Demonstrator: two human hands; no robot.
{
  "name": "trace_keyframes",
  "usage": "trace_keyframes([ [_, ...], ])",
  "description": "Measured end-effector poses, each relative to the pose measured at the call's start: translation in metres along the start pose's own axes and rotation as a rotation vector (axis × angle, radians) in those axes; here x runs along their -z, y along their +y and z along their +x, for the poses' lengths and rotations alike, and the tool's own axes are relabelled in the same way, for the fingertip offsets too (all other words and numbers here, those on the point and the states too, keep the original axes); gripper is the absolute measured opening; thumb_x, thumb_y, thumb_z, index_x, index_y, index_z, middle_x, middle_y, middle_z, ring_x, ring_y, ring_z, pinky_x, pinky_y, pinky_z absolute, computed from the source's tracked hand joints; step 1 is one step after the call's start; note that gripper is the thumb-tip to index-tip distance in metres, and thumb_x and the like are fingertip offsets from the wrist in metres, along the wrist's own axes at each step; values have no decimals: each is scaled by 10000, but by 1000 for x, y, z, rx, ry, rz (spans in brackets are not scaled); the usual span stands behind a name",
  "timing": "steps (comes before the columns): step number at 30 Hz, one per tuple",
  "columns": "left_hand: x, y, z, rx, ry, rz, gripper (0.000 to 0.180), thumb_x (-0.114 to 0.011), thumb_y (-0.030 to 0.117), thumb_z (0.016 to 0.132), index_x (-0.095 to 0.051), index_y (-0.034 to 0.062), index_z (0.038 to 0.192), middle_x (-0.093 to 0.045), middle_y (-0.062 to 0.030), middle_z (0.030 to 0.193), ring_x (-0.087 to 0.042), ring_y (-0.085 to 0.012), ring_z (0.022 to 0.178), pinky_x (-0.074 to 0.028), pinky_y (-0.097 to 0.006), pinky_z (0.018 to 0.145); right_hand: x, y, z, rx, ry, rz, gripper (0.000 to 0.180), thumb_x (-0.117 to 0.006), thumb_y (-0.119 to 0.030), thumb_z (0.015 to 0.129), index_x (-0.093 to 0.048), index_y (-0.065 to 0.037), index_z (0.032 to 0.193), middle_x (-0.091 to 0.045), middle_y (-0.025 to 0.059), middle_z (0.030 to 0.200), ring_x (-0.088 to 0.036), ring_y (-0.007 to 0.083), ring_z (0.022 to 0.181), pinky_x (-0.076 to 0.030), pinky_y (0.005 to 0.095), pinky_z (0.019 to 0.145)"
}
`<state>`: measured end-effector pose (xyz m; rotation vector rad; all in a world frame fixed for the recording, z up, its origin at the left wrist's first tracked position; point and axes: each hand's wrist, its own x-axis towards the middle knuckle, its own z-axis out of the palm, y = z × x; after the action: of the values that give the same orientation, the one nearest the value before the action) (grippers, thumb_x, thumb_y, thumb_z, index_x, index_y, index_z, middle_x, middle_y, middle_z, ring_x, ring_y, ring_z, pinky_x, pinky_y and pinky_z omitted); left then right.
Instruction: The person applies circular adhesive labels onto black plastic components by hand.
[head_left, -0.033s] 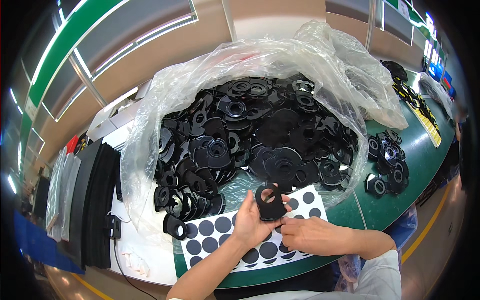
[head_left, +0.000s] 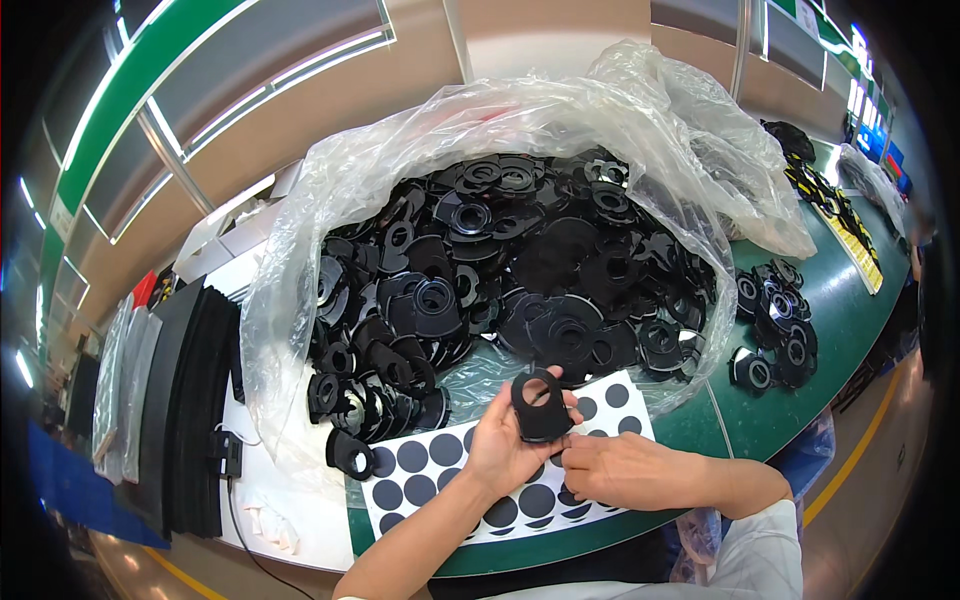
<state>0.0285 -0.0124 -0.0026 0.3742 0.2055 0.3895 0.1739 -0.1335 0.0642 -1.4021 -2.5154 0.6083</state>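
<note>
My left hand (head_left: pixel 497 452) holds up a flat black part (head_left: pixel 541 424) with a large round hole at its top and a matt face. Its fingers are wrapped round the part from behind. Close against the part's lower right edge is my right hand (head_left: pixel 618 472), its fingertips pinched together; what they hold, if anything, is hidden. Under both hands lies a white sheet (head_left: pixel 638 406) with rows of black round stickers (head_left: pixel 536 500). Beyond it, an open clear plastic bag (head_left: pixel 280 320) contains a large heap of similar black parts (head_left: pixel 565 255).
One black part (head_left: pixel 349 454) lies at the sheet's left edge. A smaller pile of black parts (head_left: pixel 785 325) sits on the green table (head_left: pixel 735 415) at right, before a yellow strip (head_left: pixel 857 245). Black sheets (head_left: pixel 195 410) stand at left, beside a small black box with a cable (head_left: pixel 229 455).
</note>
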Motion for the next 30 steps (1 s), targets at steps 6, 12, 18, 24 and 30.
trace_keyframes([
  [6, 4, -2, 0, -21, 164, 249, 353, -543, 344, 957, -497, 60, 1161, -570, -67, 1008, -567, -204, 897, -486, -329, 813, 22, 6, -8, 47, 17, 41, 80, -643, -61, 744, -601, -4, 783, -560, 100, 841, -591, 259, 845, -515, 351, 633],
  [12, 0, -6, 0, -38, 80, 129, 376, -393, 458, 992, -508, 100, 976, -553, -63, 1086, -539, -220, 1097, -408, -393, 1002, 58, 35, -28, 121, 291, 705, 106, -685, -16, 812, -580, -22, 800, -583, 37, 886, -556, 134, 824, -469, 269, 690],
  [18, -25, -2, -1, 30, 89, 225, 606, -115, 530, 998, -497, 63, 1057, -540, -108, 1218, -512, -249, 1190, -432, -442, 1005, 7, 49, 7, -276, 652, 817, 88, -623, -85, 883, -564, -26, 857, -520, 55, 1025, -555, 120, 883, -471, 265, 738],
  [24, -14, -3, -4, 46, 53, 271, 633, -71, 549, 988, -474, 85, 1140, -568, -114, 1093, -588, -242, 992, -512, -356, 752, -4, 53, 15, -366, 520, 1018, 113, -581, -103, 930, -552, -14, 867, -463, 73, 1126, -567, 86, 778, -516, 226, 681],
  [30, -21, -4, -2, 28, 141, 358, 648, -65, 582, 974, -462, 97, 1137, -591, -119, 996, -564, -208, 838, -479, -331, 686, -4, 53, 15, -390, 444, 1023, 107, -599, -98, 920, -565, -6, 880, -475, 57, 1092, -567, 81, 742, -510, 215, 659],
])
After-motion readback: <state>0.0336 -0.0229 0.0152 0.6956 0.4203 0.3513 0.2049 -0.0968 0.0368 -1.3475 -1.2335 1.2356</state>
